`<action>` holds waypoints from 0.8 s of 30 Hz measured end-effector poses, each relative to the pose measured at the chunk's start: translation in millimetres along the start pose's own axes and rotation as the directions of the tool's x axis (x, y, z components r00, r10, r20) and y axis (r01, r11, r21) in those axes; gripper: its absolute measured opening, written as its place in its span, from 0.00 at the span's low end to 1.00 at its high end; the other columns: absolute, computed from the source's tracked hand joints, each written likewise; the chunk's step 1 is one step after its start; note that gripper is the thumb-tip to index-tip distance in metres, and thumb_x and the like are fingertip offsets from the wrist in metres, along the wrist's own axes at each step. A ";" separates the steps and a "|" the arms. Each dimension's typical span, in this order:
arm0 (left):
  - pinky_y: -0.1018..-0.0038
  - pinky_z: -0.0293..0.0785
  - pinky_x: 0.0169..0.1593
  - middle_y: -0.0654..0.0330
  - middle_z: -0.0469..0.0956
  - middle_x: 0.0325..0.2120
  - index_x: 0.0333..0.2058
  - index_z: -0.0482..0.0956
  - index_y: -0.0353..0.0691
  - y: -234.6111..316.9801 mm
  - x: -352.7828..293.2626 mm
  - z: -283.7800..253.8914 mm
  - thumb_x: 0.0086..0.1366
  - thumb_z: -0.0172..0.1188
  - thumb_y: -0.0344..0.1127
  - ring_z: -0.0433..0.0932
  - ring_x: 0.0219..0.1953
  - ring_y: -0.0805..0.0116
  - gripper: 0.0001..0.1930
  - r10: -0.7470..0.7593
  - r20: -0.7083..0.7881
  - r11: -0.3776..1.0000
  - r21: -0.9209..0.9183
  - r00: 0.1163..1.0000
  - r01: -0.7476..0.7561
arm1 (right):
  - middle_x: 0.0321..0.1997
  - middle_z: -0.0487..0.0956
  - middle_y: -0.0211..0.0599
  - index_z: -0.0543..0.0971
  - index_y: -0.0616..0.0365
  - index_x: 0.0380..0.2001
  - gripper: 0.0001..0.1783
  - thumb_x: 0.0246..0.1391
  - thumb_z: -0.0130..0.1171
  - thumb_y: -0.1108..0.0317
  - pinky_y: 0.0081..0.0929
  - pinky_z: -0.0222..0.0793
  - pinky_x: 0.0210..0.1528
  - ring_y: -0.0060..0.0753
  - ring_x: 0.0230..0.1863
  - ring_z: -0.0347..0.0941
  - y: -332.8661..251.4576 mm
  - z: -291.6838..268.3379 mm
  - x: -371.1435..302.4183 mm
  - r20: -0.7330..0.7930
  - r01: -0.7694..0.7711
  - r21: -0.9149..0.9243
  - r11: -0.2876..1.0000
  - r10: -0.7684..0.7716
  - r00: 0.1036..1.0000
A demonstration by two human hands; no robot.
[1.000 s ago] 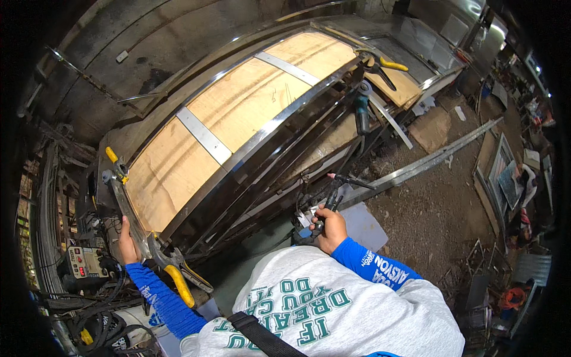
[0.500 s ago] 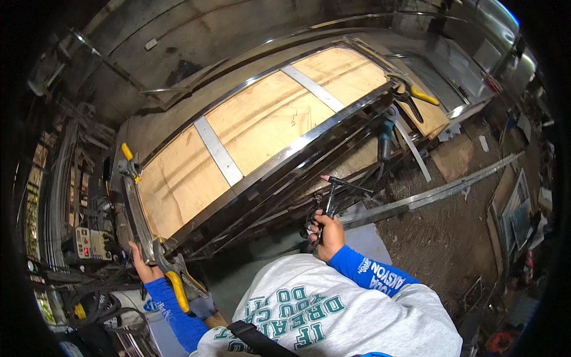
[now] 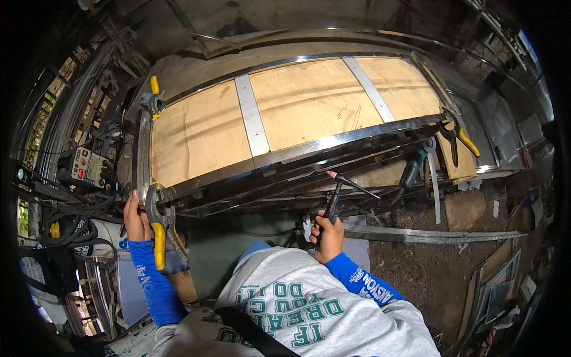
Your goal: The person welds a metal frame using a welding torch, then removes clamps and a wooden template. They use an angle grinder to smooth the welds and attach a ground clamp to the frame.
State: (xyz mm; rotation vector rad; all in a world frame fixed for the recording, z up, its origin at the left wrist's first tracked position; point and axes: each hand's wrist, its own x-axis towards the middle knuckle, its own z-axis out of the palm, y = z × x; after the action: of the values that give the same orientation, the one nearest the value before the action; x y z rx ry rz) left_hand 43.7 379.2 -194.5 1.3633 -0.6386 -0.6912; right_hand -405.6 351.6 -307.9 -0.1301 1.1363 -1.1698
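Observation:
My right hand point(image 3: 329, 238) is wrapped round the handle of a TIG welding torch point(image 3: 335, 201). The torch points up, its pink cup towards the near side of a shiny metal frame point(image 3: 321, 144) but apart from it. At the frame's near left corner my left hand point(image 3: 135, 225) lies against the metal bar, fingers stretched out. Right beside it, a spring clamp point(image 3: 159, 244) with yellow grips bites on that corner. Wooden board point(image 3: 196, 134) fills the frame, crossed by two flat metal strips point(image 3: 253, 116).
More yellow-handled clamps hold the far left corner point(image 3: 155, 89) and the right end point(image 3: 467, 141). A teal angle grinder point(image 3: 414, 166) hangs below the frame's right part. Metal bars point(image 3: 428, 235) lie to the right. A welding machine point(image 3: 86, 168) with dark cables stands at left.
My view has turned, so the frame now lies more level. The right hand still holds the torch low before the frame, and the left stays at the corner.

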 end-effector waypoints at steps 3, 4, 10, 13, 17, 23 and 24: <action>0.78 0.77 0.41 0.62 0.83 0.38 0.48 0.80 0.37 1.9 9.0 -16.8 0.76 0.57 0.40 0.82 0.37 0.74 0.12 -0.102 0.050 0.993 -0.047 0.994 0.104 | 0.25 0.68 0.28 0.72 0.52 0.45 0.11 0.59 0.57 0.74 0.21 0.57 0.17 0.21 0.20 0.63 -1.1 -2.4 8.2 -0.006 0.049 0.051 0.998 -0.049 0.999; 0.75 0.77 0.43 0.61 0.83 0.40 0.49 0.80 0.36 -4.3 13.7 -30.6 0.76 0.56 0.39 0.82 0.39 0.73 0.13 -0.114 0.046 0.992 -0.046 0.992 0.117 | 0.25 0.68 0.28 0.72 0.52 0.44 0.11 0.59 0.57 0.74 0.21 0.57 0.17 0.21 0.20 0.63 -0.9 -1.7 9.4 0.000 0.048 0.079 0.996 -0.048 0.999; 0.75 0.75 0.44 0.63 0.83 0.45 0.54 0.80 0.35 3.2 7.5 -12.5 0.74 0.59 0.42 0.80 0.44 0.73 0.18 -0.132 -0.023 0.987 0.085 0.991 0.133 | 0.24 0.67 0.23 0.73 0.48 0.43 0.09 0.61 0.56 0.73 0.20 0.57 0.16 0.18 0.20 0.63 -0.6 -4.0 8.0 -0.019 0.052 0.024 0.998 -0.051 0.999; 0.76 0.74 0.44 0.63 0.83 0.44 0.54 0.80 0.36 -1.3 11.8 -7.5 0.75 0.57 0.45 0.80 0.43 0.74 0.19 -0.123 0.062 0.992 0.049 0.991 0.120 | 0.24 0.67 0.25 0.74 0.50 0.44 0.08 0.62 0.55 0.71 0.20 0.58 0.17 0.19 0.20 0.63 3.8 -11.3 16.3 0.012 0.059 0.045 0.997 -0.059 0.998; 0.73 0.78 0.48 0.59 0.84 0.44 0.53 0.80 0.35 -30.4 8.9 -5.5 0.74 0.56 0.50 0.83 0.43 0.70 0.23 -0.035 0.076 0.974 -0.222 0.996 0.051 | 0.25 0.67 0.25 0.75 0.50 0.45 0.08 0.63 0.56 0.70 0.21 0.58 0.17 0.20 0.21 0.64 3.1 -6.1 17.4 0.037 0.066 0.060 0.996 -0.068 0.997; 0.65 0.79 0.54 0.54 0.85 0.44 0.53 0.79 0.35 -64.6 32.3 -16.5 0.73 0.52 0.50 0.84 0.45 0.61 0.24 -0.009 0.229 0.869 -0.480 0.973 0.121 | 0.24 0.67 0.26 0.73 0.52 0.45 0.09 0.63 0.54 0.72 0.20 0.58 0.17 0.19 0.20 0.64 -1.5 -9.0 17.0 -0.010 0.107 0.085 0.991 -0.106 0.994; 0.65 0.79 0.55 0.54 0.84 0.45 0.53 0.79 0.35 -72.5 38.5 -24.2 0.74 0.51 0.49 0.84 0.47 0.61 0.23 0.023 0.192 0.870 -0.487 0.981 0.075 | 0.24 0.67 0.26 0.74 0.52 0.45 0.08 0.63 0.54 0.72 0.20 0.58 0.17 0.19 0.20 0.64 -2.4 -10.1 16.9 -0.025 0.104 0.100 0.989 -0.102 0.994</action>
State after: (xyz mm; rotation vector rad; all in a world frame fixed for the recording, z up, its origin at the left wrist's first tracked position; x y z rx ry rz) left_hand 81.8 360.1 -268.7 0.8351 -0.5458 -0.9431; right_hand -415.8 342.1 -321.9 -0.1002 1.0956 -1.3211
